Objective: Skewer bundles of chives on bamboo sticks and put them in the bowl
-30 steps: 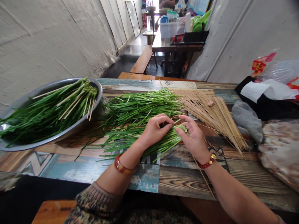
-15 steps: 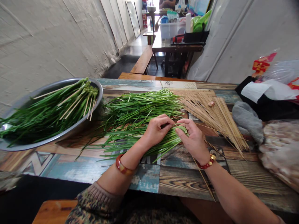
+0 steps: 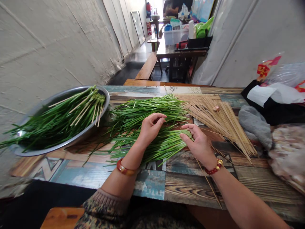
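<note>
My left hand (image 3: 153,126) hovers over the gap between two bunches of chives. Its fingers are curled, thumb and index tips close together; anything pinched there is too small to see. My right hand (image 3: 197,141) is beside the cut ends of the nearer chives (image 3: 170,144), with thumb and index apart and the other fingers partly hidden. These stems lie side by side, pale ends pointing right. Behind them is a looser pile of chives (image 3: 152,106). A thin bamboo skewer (image 3: 209,184) slants from under my right hand toward the table's front edge.
At left, a metal basin (image 3: 78,138) holds chives bundled on skewers. Many bamboo skewers (image 3: 228,124) lie fanned out at right, near a grey cloth-like lump (image 3: 254,122) and a bag of pale pieces (image 3: 287,156). Beyond are a bench (image 3: 147,65) and another table (image 3: 164,47).
My left hand has moved up and left, away from my right hand and the nearer chives' ends. The right hand stays at those ends. The view has shifted slightly.
</note>
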`<act>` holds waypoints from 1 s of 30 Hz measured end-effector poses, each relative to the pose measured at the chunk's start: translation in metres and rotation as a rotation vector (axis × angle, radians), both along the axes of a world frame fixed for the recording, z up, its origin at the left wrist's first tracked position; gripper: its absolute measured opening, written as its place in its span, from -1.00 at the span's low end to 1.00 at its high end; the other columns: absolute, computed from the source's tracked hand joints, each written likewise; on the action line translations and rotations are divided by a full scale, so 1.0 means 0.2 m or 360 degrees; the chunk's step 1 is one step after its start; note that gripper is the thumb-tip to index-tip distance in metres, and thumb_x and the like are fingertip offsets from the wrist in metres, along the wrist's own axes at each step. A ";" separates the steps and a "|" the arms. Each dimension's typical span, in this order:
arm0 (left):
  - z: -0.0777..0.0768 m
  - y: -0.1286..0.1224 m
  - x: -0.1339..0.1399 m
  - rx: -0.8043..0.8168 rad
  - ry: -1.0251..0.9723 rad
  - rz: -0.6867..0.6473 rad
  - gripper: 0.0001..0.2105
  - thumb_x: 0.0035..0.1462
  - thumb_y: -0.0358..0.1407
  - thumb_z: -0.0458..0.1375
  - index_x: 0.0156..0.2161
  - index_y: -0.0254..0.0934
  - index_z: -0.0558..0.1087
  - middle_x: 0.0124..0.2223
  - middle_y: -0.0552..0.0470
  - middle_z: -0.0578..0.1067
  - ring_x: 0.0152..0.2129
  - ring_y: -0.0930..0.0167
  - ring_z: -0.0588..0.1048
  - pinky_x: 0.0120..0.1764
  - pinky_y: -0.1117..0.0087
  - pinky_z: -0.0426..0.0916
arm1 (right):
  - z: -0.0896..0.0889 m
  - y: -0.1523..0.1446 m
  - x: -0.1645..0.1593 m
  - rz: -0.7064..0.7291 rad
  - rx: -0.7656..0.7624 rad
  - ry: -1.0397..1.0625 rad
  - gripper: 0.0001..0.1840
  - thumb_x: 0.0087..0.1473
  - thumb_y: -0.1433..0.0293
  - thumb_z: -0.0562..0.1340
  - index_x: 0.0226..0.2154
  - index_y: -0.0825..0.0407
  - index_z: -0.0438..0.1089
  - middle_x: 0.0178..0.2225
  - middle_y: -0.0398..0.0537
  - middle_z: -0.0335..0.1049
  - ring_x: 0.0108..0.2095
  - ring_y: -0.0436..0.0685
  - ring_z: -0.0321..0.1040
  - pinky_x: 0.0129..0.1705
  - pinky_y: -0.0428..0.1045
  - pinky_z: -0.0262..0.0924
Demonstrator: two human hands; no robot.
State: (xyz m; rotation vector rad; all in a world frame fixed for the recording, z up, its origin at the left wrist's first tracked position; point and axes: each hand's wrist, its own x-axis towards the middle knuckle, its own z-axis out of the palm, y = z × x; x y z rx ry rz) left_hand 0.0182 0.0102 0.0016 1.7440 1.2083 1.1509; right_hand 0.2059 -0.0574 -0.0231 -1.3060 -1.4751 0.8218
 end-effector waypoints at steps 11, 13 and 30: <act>0.02 0.07 -0.11 0.0193 0.0382 0.0209 -0.84 0.10 -0.33 0.11 -0.30 -0.33 0.53 -0.39 0.00 0.50 -0.48 0.46 0.42 -0.40 0.47 0.28 | -0.02 0.01 0.00 0.0012 -0.0050 -0.0002 -0.78 0.11 0.24 0.18 -0.24 0.03 0.35 -0.26 0.00 0.44 -0.22 0.15 0.37 -0.14 0.05 0.22; 0.03 0.06 -0.11 0.0238 0.0655 0.0066 -0.87 0.08 -0.37 0.13 -0.33 -0.31 0.53 -0.38 0.00 0.49 -0.46 0.45 0.42 -0.37 0.45 0.28 | -0.02 0.00 0.00 0.0018 -0.0034 -0.0010 -0.79 0.10 0.25 0.18 -0.25 0.03 0.35 -0.25 0.00 0.45 -0.22 0.15 0.38 -0.14 0.05 0.22; -0.03 0.10 0.08 0.0211 0.1015 -0.0269 -0.98 -0.08 -0.41 0.21 -0.48 -0.31 0.49 -0.45 0.05 0.40 -0.49 0.45 0.36 -0.39 0.45 0.23 | 0.02 -0.01 -0.01 0.0057 -0.0008 0.0172 -0.69 0.14 0.19 0.12 -0.21 0.06 0.41 -0.32 -0.03 0.46 -0.33 0.12 0.37 -0.29 0.00 0.25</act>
